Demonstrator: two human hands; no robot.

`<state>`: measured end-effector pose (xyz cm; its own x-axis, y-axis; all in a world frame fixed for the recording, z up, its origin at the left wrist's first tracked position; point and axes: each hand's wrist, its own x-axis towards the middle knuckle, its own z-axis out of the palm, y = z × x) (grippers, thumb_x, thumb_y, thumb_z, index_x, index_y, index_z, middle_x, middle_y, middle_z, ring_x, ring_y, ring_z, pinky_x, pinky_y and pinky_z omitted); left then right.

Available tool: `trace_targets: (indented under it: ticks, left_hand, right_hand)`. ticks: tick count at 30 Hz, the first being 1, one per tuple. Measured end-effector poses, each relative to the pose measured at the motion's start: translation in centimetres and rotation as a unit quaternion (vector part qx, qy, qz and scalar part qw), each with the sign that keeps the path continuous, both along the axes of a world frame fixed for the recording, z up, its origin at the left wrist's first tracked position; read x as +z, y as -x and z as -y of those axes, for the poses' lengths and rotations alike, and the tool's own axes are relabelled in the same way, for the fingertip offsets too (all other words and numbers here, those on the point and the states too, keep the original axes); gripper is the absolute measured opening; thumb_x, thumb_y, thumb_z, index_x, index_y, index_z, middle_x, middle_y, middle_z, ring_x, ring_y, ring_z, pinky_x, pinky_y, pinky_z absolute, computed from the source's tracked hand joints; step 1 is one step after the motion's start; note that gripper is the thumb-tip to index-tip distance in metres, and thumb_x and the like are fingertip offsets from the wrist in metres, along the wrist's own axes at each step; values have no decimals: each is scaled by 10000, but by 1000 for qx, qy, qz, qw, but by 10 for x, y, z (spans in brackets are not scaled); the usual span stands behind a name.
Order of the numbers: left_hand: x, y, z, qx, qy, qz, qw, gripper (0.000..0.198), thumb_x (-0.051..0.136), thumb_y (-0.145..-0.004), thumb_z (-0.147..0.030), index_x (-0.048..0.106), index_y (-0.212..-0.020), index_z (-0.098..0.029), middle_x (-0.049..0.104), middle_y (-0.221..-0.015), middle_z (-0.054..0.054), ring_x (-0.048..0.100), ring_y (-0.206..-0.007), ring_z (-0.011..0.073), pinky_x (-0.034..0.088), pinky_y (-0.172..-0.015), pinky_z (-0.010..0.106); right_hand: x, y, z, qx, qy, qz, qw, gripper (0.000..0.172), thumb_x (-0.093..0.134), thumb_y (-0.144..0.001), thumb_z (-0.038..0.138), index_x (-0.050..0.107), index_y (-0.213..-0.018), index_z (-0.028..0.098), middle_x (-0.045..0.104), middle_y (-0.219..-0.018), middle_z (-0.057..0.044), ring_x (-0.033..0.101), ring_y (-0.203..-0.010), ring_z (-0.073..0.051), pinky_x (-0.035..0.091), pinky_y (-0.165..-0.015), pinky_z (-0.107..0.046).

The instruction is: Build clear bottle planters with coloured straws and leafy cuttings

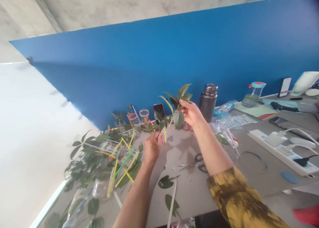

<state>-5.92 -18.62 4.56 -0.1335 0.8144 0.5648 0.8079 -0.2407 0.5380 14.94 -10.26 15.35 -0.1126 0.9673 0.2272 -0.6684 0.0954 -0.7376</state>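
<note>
My right hand (191, 113) pinches a leafy sprig (178, 118) with long green leaves, held above the table in front of the blue panel. My left hand (153, 145) is lower and to the left, its fingers closed around the base of another bunch of green leaves (161, 124). Short pink and yellow straw pieces (164, 135) show beside its fingertips; whether the hand grips them I cannot tell. The two bunches of leaves overlap, so where their stems meet is hidden. Below my right forearm lie black-handled scissors (202, 168).
Cut leaves (84, 168) and bent yellow straws (127, 173) crowd the table's left side. A phone (159, 109) leans against the blue panel (159, 55). A dark flask (208, 102) stands behind my right hand. To the right are a power strip (259, 138) and a jug (253, 94).
</note>
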Motion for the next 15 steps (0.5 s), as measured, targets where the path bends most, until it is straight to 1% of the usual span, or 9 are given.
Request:
trace_targets:
  ticks: [4, 6, 7, 8, 9, 10, 12, 13, 15]
  left_hand:
    - [-2, 8, 6, 1, -74, 1, 997, 264, 523, -863, -135, 745, -989, -203, 780, -908, 66, 720, -799, 192, 524, -765, 277]
    - [-4, 13, 5, 34, -82, 28, 996, 231, 521, -827, -117, 710, -928, -205, 741, -838, 41, 679, -725, 177, 518, -736, 281]
    - [-5, 15, 4, 55, -80, 47, 994, 223, 529, -808, -112, 690, -931, -203, 717, -819, 33, 661, -710, 177, 520, -731, 290]
    - [-6, 17, 2, 73, -77, 67, 992, 244, 546, -787, -109, 674, -975, -199, 703, -841, 34, 659, -734, 184, 529, -746, 306]
    - [-7, 19, 0, 82, -74, 87, 990, 317, 574, -765, -112, 656, -1061, -191, 701, -912, 48, 670, -797, 200, 543, -781, 330]
    - [-9, 20, -3, 77, -69, 104, 989, 437, 615, -745, -124, 622, -1178, -183, 700, -1022, 75, 682, -899, 226, 555, -831, 363]
    - [-15, 20, -9, 33, -54, 129, 990, 721, 718, -714, -171, 496, -1400, -192, 648, -1273, 137, 655, -1146, 289, 556, -946, 432]
    - [-18, 20, -11, 2, -42, 141, 989, 824, 761, -712, -203, 434, -1468, -212, 604, -1373, 154, 618, -1247, 311, 544, -998, 456]
    - [-24, 18, -14, -52, 1, 167, 985, 920, 803, -735, -261, 347, -1534, -252, 519, -1505, 161, 530, -1394, 329, 503, -1088, 480]
  right_hand:
    - [4, 1, -3, -26, -4, -35, 999, 515, 1002, -512, 381, 587, -767, 214, 570, -599, 82, 476, -443, -49, 321, -351, -171]
    - [10, 5, -5, -48, -6, -41, 998, 528, 1009, -489, 376, 594, -774, 217, 582, -608, 83, 491, -454, -52, 339, -357, -168]
    - [13, 9, -6, -59, -8, -32, 998, 529, 1011, -478, 375, 601, -772, 215, 599, -614, 78, 499, -460, -53, 344, -360, -167]
    - [16, 14, -8, -69, -14, -14, 997, 523, 1009, -474, 380, 612, -769, 212, 620, -623, 67, 510, -467, -57, 348, -362, -168]
    - [19, 20, -9, -80, -23, 15, 996, 509, 1004, -480, 392, 625, -764, 209, 642, -632, 53, 526, -476, -64, 357, -366, -171]
    - [22, 26, -9, -90, -35, 52, 994, 487, 995, -496, 408, 639, -761, 205, 663, -641, 36, 544, -487, -75, 372, -373, -179]
    - [23, 39, -11, -106, -66, 142, 982, 429, 960, -560, 446, 674, -761, 198, 687, -637, 5, 564, -491, -99, 400, -388, -203]
    - [22, 45, -11, -111, -82, 188, 972, 395, 935, -602, 459, 692, -767, 194, 688, -623, -3, 560, -479, -106, 404, -393, -216]
    - [17, 55, -12, -124, -105, 270, 949, 333, 876, -684, 471, 718, -774, 192, 677, -583, -7, 536, -446, -115, 392, -401, -236]
